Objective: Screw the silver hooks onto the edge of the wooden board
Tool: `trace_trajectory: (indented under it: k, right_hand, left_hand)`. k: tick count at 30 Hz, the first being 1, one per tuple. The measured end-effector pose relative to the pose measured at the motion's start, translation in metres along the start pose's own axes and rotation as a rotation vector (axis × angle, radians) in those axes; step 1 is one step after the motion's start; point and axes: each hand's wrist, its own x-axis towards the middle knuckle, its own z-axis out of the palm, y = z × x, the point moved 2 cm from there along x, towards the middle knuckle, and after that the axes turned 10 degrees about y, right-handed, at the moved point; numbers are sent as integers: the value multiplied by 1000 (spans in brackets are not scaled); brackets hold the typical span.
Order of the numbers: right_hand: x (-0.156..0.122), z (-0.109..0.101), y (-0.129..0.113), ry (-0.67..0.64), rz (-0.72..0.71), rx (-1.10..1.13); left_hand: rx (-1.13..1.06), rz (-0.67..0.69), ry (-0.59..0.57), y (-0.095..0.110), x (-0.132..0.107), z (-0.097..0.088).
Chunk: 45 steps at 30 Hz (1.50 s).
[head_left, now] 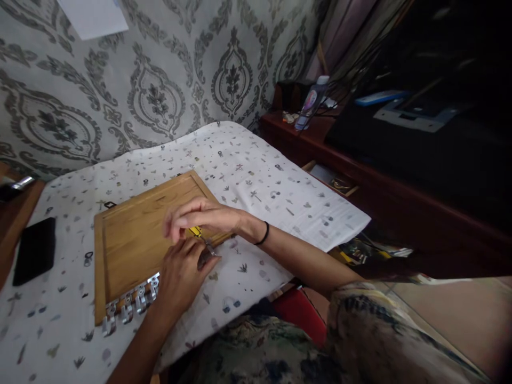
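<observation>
A wooden tray (128, 234) lies on a table covered with a patterned white cloth (256, 181). My left hand (182, 274) rests at the tray's near right corner, fingers curled round a small metal piece that I cannot name. My right hand (200, 216) hovers just above it with fingers bent together over a small yellow item (196, 231). A black band (264, 233) circles my right wrist. A row of several shiny metal clips (130, 305) lies along the tray's near edge, left of my left hand.
A black phone (35, 250) lies on the cloth at the left. A dark wooden shelf (360, 176) to the right carries a plastic bottle (311, 102) and dark equipment (420, 122). Patterned wallpaper (160, 80) stands behind the table. Something red (298, 309) sits below the table edge.
</observation>
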Motion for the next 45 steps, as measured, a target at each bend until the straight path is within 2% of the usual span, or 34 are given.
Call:
trace_trajectory:
  k: [5, 8, 11, 13, 17, 20, 23, 26, 29, 33, 37, 39, 41, 43, 45]
  right_hand:
    - [11, -2, 12, -140, 69, 214]
    - [14, 1, 18, -81, 142, 279]
    - [12, 9, 19, 97, 132, 248]
    - [5, 18, 17, 261, 14, 166]
    - [-15, 41, 14, 647, -324, -110]
    - [-21, 49, 15, 761, -347, -202]
    - [-14, 38, 16, 717, -227, -128]
    - [-6, 21, 16, 562, -94, 13]
    - [-3, 10, 12, 363, -1, 66]
    - [2, 2, 5, 128, 16, 53]
    - [12, -3, 10, -44, 43, 190]
    - [15, -2, 16, -49, 102, 250]
    - [16, 3, 20, 16, 123, 259]
    - [13, 10, 20, 133, 71, 217]
    - [7, 20, 20, 293, -46, 121]
  left_hand:
    - [8, -13, -26, -2, -2, 1]
    - [5, -13, -12, -1, -2, 1]
    - [-14, 5, -5, 0, -2, 1]
    - [-16, 11, 1, 0, -1, 0]
    - [-11, 19, 23, 0, -2, 0]
    - [-20, 22, 27, 0, -2, -1]
    - [-19, 1, 27, 1, -1, -2]
    - [-6, -6, 9, 2, 0, -2]
    - [-3, -12, -8, 2, 1, -2]
    - [-11, -11, -13, 2, 0, -1]
    - [-2, -10, -32, 0, -2, 1]
    - [0, -6, -16, 0, -3, 1]
    - [-15, 6, 6, 0, -4, 1]
    - [-28, 13, 10, 1, -3, 0]
    - [-24, 7, 14, 1, -2, -1]
